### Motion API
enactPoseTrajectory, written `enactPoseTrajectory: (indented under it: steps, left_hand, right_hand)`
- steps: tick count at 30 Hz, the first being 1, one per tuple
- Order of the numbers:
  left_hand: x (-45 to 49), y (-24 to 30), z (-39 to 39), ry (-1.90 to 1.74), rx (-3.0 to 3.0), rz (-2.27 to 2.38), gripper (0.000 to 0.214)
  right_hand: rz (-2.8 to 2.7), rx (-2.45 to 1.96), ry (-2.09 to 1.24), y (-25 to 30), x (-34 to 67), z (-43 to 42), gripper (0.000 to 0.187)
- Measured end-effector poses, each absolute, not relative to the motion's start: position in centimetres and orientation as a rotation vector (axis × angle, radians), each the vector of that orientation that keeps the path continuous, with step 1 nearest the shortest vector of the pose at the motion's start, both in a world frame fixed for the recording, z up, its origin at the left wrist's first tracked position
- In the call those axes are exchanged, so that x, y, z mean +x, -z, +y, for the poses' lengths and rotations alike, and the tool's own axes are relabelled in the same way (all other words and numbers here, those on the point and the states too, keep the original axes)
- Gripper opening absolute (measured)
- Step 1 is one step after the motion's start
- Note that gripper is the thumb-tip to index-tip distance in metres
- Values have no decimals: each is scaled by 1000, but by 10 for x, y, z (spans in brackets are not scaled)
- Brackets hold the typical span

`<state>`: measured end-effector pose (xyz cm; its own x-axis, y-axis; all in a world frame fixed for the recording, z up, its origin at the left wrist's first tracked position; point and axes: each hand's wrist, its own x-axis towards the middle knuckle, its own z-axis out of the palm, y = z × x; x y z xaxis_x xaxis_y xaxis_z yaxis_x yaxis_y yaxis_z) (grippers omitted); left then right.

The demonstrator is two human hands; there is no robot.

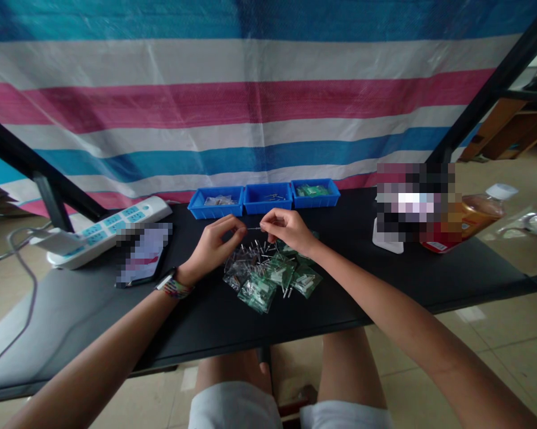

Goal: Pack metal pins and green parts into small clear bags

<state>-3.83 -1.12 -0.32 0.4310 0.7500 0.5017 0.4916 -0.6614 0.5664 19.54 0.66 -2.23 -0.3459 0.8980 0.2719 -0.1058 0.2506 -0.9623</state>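
Observation:
My left hand (215, 245) and my right hand (286, 229) meet above the black table (384, 280), each pinching one end of a thin metal pin (253, 228) held level between the fingertips. Under the hands lies a pile of small clear and green plastic bags (268, 277) with several loose metal pins (257, 249) scattered among them. A woven bracelet sits on my left wrist.
Three blue trays (264, 198) stand in a row at the table's back edge, holding bags and small parts. A white power strip (103, 229) and a phone (143, 256) lie to the left. A bottle of amber liquid (469, 217) lies at the right. A striped tarp hangs behind.

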Motion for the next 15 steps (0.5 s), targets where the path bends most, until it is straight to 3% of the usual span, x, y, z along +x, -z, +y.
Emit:
enactPoseTrajectory:
  steps: [15]
  left_hand:
    - [-38, 7, -11, -1010, 2304, 1128, 42]
  right_hand:
    - [-1478, -763, -1388, 22, 193, 3, 31]
